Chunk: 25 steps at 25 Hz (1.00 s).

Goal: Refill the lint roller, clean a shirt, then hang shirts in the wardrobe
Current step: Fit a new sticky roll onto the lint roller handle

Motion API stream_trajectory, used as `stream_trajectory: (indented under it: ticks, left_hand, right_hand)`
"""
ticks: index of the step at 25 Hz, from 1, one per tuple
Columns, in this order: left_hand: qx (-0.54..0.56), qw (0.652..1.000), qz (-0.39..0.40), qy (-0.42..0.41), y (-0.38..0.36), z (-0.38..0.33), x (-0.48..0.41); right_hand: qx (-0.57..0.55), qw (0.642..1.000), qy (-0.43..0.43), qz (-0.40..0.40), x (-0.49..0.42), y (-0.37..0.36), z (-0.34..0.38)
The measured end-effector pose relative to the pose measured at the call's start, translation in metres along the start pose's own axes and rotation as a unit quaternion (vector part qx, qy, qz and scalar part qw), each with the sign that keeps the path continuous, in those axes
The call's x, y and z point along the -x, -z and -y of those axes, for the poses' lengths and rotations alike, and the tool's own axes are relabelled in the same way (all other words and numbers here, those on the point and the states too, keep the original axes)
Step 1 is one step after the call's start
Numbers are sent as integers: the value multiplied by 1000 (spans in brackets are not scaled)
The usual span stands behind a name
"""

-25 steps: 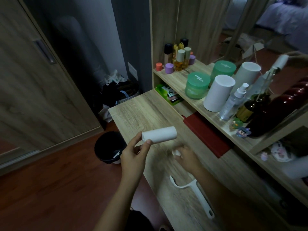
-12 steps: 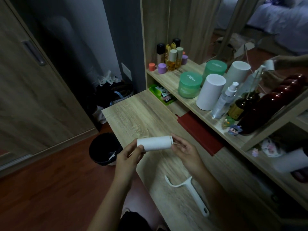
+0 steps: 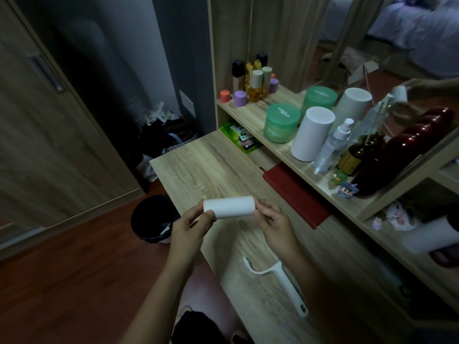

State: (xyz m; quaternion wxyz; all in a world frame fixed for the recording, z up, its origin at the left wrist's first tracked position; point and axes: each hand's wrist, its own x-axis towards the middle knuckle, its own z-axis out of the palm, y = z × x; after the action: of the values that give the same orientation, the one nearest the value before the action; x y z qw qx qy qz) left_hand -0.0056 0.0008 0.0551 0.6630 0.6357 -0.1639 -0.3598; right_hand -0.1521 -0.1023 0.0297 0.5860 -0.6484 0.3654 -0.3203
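White refill roll at frame centre, level above desk. Pinched at its left end by left hand, right end held in curled fingers of right hand. Lint roller handle flat on desk, lower centre, apart from both hands.

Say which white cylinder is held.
The lint refill roll, horizontal, gripped at both ends by left hand and right hand; the white canister stands upright on the shelf.
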Motion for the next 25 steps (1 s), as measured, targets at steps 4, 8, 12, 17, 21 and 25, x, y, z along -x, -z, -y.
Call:
stream_trajectory:
  ticks: [4, 8, 12, 17, 21, 25]
  left_hand:
    - [70, 997, -33, 19, -19, -1, -7]
    - [253, 951, -60, 168, -37, 1, -21]
    - [344, 901, -64, 258, -44, 4, -23]
    - [353, 889, -52, 286, -46, 7, -17]
    - [349, 887, -60, 297, -44, 11, -13]
    - [344, 883, -54, 315, -37, 9, -12]
  right_hand:
    - [-5, 999, 19, -41, -2, -2, 7]
    - [2, 998, 35, -57, -6, -3, 15]
    - [96, 987, -9, -128, 6, 14, 10]
    - [463, 843, -244, -127, 52, 26, -56]
    - [452, 842, -290, -49, 67, 23, -92]
    - [424, 870, -250, 26, 54, 19, -75]
